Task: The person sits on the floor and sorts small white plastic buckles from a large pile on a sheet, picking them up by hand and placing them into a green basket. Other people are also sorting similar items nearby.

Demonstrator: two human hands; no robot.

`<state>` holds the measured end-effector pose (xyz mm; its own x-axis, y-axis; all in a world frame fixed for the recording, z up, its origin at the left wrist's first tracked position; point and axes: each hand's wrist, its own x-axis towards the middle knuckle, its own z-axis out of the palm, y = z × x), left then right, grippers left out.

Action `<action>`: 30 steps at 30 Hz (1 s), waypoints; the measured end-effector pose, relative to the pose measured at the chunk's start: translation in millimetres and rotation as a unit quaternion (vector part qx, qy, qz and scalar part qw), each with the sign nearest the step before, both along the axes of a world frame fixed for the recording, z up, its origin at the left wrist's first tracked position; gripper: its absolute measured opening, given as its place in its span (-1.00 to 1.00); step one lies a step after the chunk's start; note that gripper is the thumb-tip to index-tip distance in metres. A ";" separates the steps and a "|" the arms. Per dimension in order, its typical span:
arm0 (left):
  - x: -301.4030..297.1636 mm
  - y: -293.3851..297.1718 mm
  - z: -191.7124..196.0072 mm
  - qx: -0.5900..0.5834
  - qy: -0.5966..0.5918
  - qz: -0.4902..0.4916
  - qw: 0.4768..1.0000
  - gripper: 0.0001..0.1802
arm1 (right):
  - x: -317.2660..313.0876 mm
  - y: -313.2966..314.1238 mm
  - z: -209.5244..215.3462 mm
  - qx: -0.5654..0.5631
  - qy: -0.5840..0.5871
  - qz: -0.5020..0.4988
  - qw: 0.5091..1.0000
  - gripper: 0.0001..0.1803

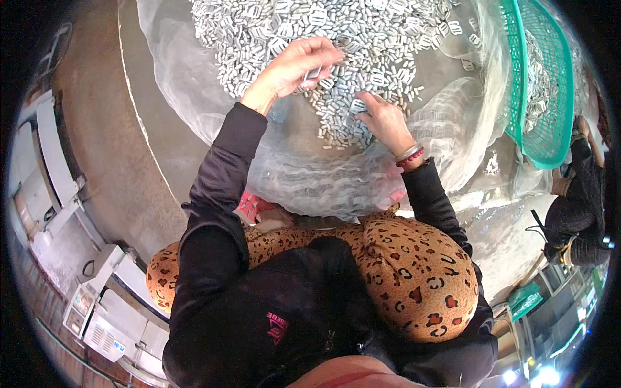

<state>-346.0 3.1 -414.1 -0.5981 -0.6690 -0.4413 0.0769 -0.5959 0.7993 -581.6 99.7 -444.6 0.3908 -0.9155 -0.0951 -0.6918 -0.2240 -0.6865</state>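
Buckles [358, 105] under apparent hand-picking: right hand [387, 124] pinches one; left hand [291, 67], loosely curled, holds another, blurred. Next move calls for clean release.

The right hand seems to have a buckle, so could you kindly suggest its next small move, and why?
Perhaps lift the buckle clear of the loose pellets, since the right hand seems to pinch it just over them.

Both arms [223, 161] forward, fingers [328, 55] curled.
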 end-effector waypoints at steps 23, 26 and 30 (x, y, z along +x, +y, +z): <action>-34.5 28.9 5.2 0.117 0.184 0.001 0.976 -0.64 | -63.1 -45.6 -8.2 0.243 -0.299 -0.158 0.909 -0.74; -44.8 44.5 -4.6 -0.066 -0.169 -0.214 0.960 -0.73 | -63.6 -26.0 22.2 0.316 -0.422 -0.185 0.829 -0.69; -43.6 87.3 -42.8 -0.572 -0.373 -0.273 0.678 -0.78 | -53.6 0.1 26.6 0.191 -0.173 -0.096 0.961 -0.61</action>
<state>-389.5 90.5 -456.9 -0.7904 -0.5969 -0.1373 -0.5852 0.6697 0.4572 -635.2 99.8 -418.0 0.2875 -0.8978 -0.3337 -0.4105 0.1993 -0.8898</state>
